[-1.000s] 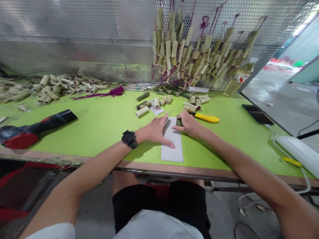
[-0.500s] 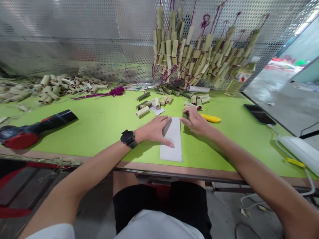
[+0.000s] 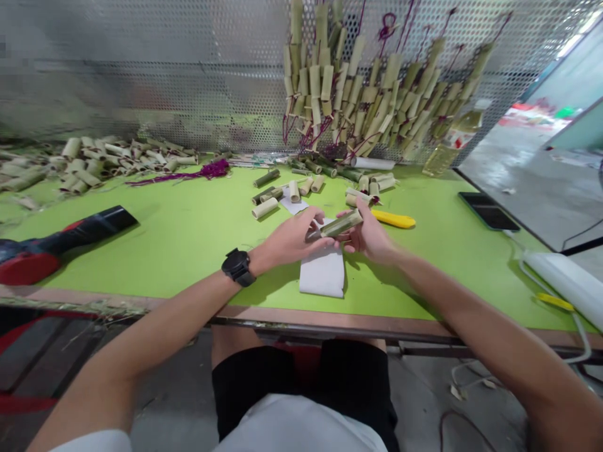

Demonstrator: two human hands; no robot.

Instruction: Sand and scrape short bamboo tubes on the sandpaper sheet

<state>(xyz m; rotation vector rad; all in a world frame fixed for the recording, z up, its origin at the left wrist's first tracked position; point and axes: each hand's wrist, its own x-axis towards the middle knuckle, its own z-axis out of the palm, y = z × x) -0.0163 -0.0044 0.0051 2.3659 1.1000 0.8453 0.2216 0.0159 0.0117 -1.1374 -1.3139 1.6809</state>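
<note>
A green bamboo tube (image 3: 343, 223) is held tilted above a white paper strip (image 3: 323, 273) on the green table. My left hand (image 3: 301, 235) has its fingers and thumb round the tube's left end. At the right end, my right hand (image 3: 370, 235) grips the tube, its thumb near the rim. Both hands partly cover the far part of the paper. Just right of my right hand lies a yellow cutter (image 3: 394, 219). Several short bamboo pieces (image 3: 265, 208) lie beyond my hands, some by a small paper scrap (image 3: 293, 202).
A black and red power tool (image 3: 70, 242) lies at the left, with a bamboo pile (image 3: 85, 164) behind it. Strung bamboo (image 3: 377, 100) hangs on the mesh. A bottle (image 3: 445, 147), a phone (image 3: 488, 211) and a white power strip (image 3: 565, 285) are at the right.
My right hand has lifted a bamboo tube from the table and brought it left over the paper. My left hand has come off the paper and closed on the tube.
</note>
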